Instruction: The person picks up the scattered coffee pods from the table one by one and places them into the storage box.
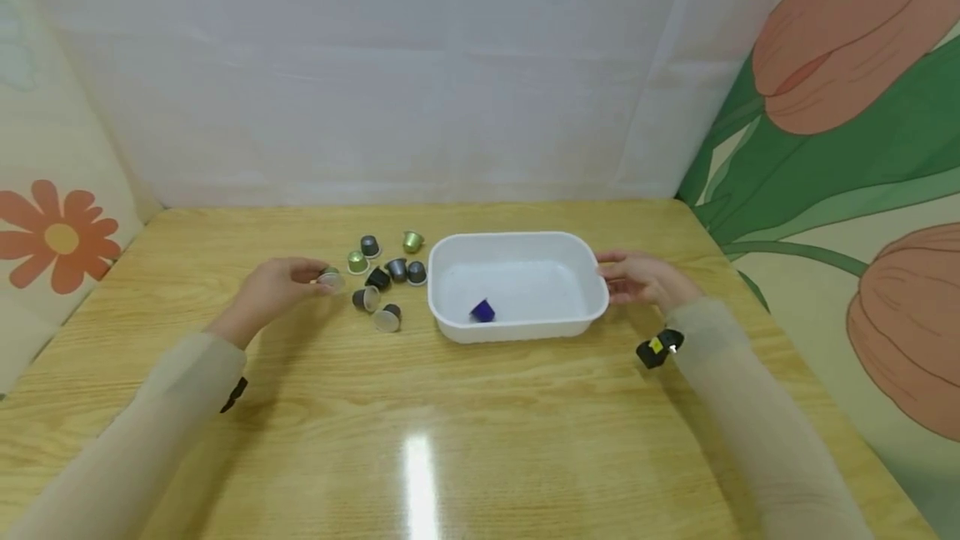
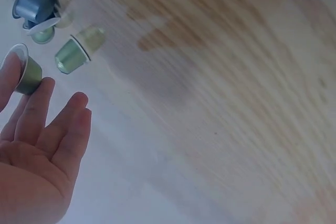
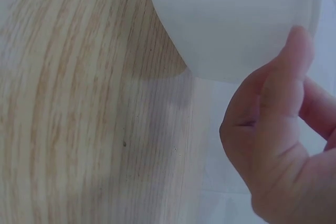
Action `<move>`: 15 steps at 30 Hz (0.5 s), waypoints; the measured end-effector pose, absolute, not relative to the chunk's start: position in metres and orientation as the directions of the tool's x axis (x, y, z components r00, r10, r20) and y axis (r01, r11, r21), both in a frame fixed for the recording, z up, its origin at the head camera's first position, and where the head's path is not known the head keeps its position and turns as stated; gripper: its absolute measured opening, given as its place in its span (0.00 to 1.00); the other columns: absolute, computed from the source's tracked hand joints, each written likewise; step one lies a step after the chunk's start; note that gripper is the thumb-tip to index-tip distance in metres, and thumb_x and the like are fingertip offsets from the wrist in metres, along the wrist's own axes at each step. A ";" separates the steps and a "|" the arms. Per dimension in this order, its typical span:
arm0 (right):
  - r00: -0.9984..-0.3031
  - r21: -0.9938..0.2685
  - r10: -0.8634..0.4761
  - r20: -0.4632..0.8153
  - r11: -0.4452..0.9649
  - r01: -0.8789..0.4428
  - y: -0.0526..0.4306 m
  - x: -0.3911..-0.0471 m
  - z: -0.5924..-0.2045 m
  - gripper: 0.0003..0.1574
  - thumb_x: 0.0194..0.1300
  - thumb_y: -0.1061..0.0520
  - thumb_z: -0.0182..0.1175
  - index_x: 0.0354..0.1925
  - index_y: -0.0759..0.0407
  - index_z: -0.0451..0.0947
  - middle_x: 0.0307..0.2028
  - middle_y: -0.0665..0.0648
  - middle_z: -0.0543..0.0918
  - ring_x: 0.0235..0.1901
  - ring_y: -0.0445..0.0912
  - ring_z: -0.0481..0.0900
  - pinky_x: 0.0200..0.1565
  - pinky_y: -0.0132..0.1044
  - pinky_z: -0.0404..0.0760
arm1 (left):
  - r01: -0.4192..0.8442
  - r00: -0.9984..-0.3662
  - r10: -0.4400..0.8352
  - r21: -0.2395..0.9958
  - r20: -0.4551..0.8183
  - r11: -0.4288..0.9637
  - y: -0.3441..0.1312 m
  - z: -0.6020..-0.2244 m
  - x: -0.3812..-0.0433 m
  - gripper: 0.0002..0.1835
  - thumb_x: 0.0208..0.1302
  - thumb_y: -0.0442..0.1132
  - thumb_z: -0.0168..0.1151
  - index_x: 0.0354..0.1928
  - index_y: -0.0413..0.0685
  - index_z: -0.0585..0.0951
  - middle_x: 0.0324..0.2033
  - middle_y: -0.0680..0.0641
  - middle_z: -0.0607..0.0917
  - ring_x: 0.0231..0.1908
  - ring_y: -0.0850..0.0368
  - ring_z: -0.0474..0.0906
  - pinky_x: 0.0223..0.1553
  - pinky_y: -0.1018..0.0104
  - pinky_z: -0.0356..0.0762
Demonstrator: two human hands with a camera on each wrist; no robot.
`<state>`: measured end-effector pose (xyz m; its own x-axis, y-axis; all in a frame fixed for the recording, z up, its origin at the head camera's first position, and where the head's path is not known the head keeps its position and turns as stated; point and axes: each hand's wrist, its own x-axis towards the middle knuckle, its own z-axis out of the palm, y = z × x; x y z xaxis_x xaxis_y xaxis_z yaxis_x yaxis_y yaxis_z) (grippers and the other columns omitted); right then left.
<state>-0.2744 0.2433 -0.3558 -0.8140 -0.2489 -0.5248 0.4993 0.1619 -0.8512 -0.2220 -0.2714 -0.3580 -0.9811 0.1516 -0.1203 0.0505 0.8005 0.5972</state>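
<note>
My left hand [image 1: 273, 294] pinches a green coffee capsule [image 2: 32, 76] with a pale lid between thumb and fingers, at the left edge of a loose group. Another green capsule [image 2: 72, 56] lies close by on the table in the left wrist view. Dark capsules [image 1: 397, 271] and a gold-green capsule [image 1: 412, 242] make up more of the group. At the right end of a white plastic tub [image 1: 517, 330], my right hand [image 1: 641, 277] holds the wall near the rim. Inside the tub lies one purple capsule [image 1: 483, 312].
All this stands on a wood-grain table [image 1: 322, 440]. A white sheet [image 1: 420, 107] hangs behind the table's far edge. Flower-printed panels flank it, with a red flower [image 1: 62, 237] at left and large tulips [image 1: 847, 40] at right.
</note>
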 end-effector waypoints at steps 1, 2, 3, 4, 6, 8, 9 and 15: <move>-0.814 -0.852 -0.251 -0.523 0.161 0.498 0.243 -0.274 -0.356 0.36 0.74 0.65 0.49 0.74 0.65 0.49 0.37 0.53 0.79 0.33 0.43 0.78 0.34 0.32 0.82 | 0.052 -0.981 0.153 0.598 -0.119 0.799 -0.270 -0.357 -0.221 0.38 0.65 0.56 0.62 0.66 0.34 0.69 0.59 0.30 0.74 0.60 0.29 0.67 0.58 0.33 0.63; -0.815 -0.853 -0.251 -0.523 0.160 0.498 0.243 -0.274 -0.356 0.36 0.74 0.65 0.49 0.74 0.65 0.49 0.37 0.52 0.79 0.33 0.43 0.78 0.34 0.31 0.82 | 0.054 -0.981 0.153 0.596 -0.116 0.801 -0.269 -0.357 -0.220 0.38 0.65 0.56 0.62 0.66 0.34 0.69 0.59 0.30 0.74 0.60 0.30 0.67 0.57 0.33 0.63; -0.816 -0.854 -0.252 -0.521 0.157 0.497 0.244 -0.274 -0.356 0.36 0.74 0.65 0.49 0.74 0.65 0.49 0.36 0.52 0.79 0.33 0.43 0.79 0.34 0.31 0.82 | 0.056 -0.981 0.154 0.597 -0.114 0.801 -0.268 -0.356 -0.219 0.38 0.65 0.57 0.62 0.66 0.34 0.69 0.60 0.30 0.74 0.60 0.30 0.67 0.57 0.33 0.63; -0.815 -0.854 -0.255 -0.520 0.157 0.496 0.244 -0.274 -0.356 0.36 0.74 0.65 0.49 0.74 0.65 0.49 0.36 0.52 0.79 0.33 0.43 0.78 0.35 0.31 0.82 | 0.055 -0.982 0.153 0.598 -0.114 0.800 -0.267 -0.356 -0.218 0.38 0.65 0.57 0.61 0.66 0.34 0.69 0.60 0.30 0.74 0.60 0.30 0.67 0.57 0.33 0.63; -0.814 -0.855 -0.262 -0.519 0.155 0.495 0.244 -0.274 -0.357 0.37 0.74 0.65 0.49 0.74 0.65 0.48 0.36 0.52 0.79 0.34 0.43 0.78 0.35 0.31 0.82 | 0.052 -0.982 0.151 0.599 -0.115 0.799 -0.266 -0.355 -0.217 0.38 0.66 0.56 0.61 0.66 0.34 0.69 0.60 0.30 0.73 0.60 0.30 0.67 0.57 0.33 0.64; -0.813 -0.855 -0.265 -0.519 0.151 0.496 0.244 -0.274 -0.357 0.36 0.73 0.65 0.50 0.74 0.65 0.49 0.36 0.52 0.80 0.34 0.43 0.79 0.35 0.31 0.82 | 0.047 -0.982 0.147 0.604 -0.117 0.795 -0.265 -0.355 -0.215 0.38 0.66 0.56 0.61 0.66 0.34 0.68 0.61 0.30 0.73 0.60 0.30 0.66 0.57 0.33 0.64; -0.813 -0.855 -0.267 -0.518 0.146 0.497 0.244 -0.274 -0.357 0.36 0.73 0.65 0.50 0.74 0.65 0.49 0.35 0.52 0.80 0.33 0.43 0.79 0.35 0.32 0.83 | 0.040 -0.982 0.144 0.611 -0.121 0.791 -0.265 -0.354 -0.214 0.38 0.66 0.56 0.61 0.67 0.34 0.68 0.61 0.30 0.72 0.61 0.30 0.66 0.57 0.33 0.64; -0.799 -0.852 -0.307 -0.516 0.094 0.514 0.243 -0.276 -0.358 0.36 0.74 0.67 0.47 0.74 0.64 0.46 0.34 0.53 0.78 0.32 0.43 0.78 0.35 0.33 0.83 | 0.037 -0.984 0.141 0.649 -0.108 0.760 -0.259 -0.354 -0.209 0.35 0.67 0.53 0.61 0.66 0.34 0.68 0.62 0.31 0.72 0.62 0.31 0.65 0.58 0.36 0.67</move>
<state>-0.2758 0.2435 -0.3575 -0.7995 -0.3072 -0.5162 0.5143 0.0940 -0.8524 -0.2086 -0.2588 -0.3542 -0.9841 0.1406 -0.1083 0.0372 0.7603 0.6485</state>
